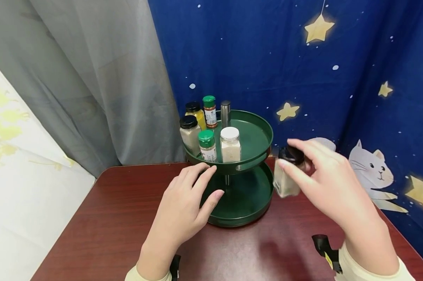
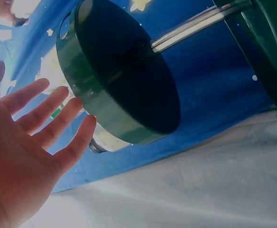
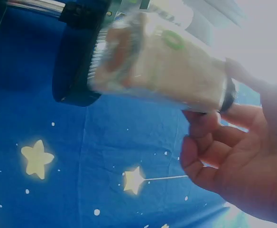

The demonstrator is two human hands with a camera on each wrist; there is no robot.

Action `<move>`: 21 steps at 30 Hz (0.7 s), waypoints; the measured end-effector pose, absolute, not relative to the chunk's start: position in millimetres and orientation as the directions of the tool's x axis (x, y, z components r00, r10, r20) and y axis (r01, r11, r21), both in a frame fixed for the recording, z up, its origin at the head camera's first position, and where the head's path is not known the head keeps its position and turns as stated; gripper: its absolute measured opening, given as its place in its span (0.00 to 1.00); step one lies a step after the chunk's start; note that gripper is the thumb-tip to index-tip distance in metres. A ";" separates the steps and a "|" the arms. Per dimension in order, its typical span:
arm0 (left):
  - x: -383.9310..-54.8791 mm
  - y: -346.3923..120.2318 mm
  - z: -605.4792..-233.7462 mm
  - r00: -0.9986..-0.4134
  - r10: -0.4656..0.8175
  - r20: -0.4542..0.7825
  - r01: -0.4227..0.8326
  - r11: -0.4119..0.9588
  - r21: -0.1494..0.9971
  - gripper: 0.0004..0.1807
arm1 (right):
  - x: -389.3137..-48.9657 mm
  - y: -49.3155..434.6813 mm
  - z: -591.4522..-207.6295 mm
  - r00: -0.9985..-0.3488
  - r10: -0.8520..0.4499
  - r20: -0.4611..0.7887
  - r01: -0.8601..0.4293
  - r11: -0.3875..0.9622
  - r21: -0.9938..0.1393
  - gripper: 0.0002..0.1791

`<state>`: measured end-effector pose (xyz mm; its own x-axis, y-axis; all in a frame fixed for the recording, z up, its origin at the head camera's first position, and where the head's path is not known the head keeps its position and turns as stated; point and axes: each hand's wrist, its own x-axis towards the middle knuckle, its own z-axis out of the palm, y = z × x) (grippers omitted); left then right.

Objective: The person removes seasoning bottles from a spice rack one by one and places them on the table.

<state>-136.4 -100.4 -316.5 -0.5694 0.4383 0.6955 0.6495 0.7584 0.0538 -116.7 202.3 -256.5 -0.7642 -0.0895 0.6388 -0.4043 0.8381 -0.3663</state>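
Observation:
My right hand (image 1: 329, 179) grips a clear spice jar (image 1: 284, 180) by its black lid, just right of a green two-tier turntable rack (image 1: 255, 156). Pale contents show through the jar, which also fills much of the right wrist view (image 3: 176, 66). With fingers spread, my left hand (image 1: 186, 203) is at the front rim of the upper tier, its fingertips right at the edge. On that tier stand a white-lidded jar (image 1: 230, 146), a green-capped bottle (image 1: 207, 147), a black-lidded pale jar (image 1: 190, 134), a black-lidded yellow jar (image 1: 196, 114) and another green-capped bottle (image 1: 209, 112).
The rack's lower tier (image 1: 239, 218) rests on a reddish-brown table (image 1: 127, 210). A metal post (image 1: 225, 114) rises through the upper tier. Grey curtain (image 1: 120, 78) and blue starry curtain (image 1: 253, 54) hang close behind, with a cat picture (image 1: 369, 171) at right.

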 end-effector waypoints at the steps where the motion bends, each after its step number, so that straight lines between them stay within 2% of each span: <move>1: -136.6 -100.0 -317.2 -0.566 0.443 0.695 0.656 0.752 0.055 0.31 | -115.1 204.6 -259.2 -0.785 -0.104 0.610 -0.393 0.846 -0.361 0.25; 5: -137.0 -97.9 -319.5 -0.561 0.465 0.685 0.668 0.743 0.043 0.29 | -113.2 214.9 -270.2 -0.877 -0.135 0.462 -0.334 0.862 -0.382 0.28; 8: -138.3 -96.0 -321.2 -0.565 0.474 0.675 0.663 0.748 0.031 0.28 | -115.8 222.9 -280.0 -0.917 -0.146 0.371 -0.297 0.870 -0.394 0.30; 21: -143.2 -92.1 -328.6 -0.584 0.506 0.635 0.669 0.743 0.023 0.26 | -143.9 246.0 -316.8 -0.973 -0.183 0.140 -0.223 0.903 -0.367 0.21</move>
<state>-143.2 -92.1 -328.6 -0.5835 0.5061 0.6351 0.6693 0.7426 0.0232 -143.9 246.0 -316.8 -0.9731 -0.1833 0.1396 -0.2227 0.9032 -0.3670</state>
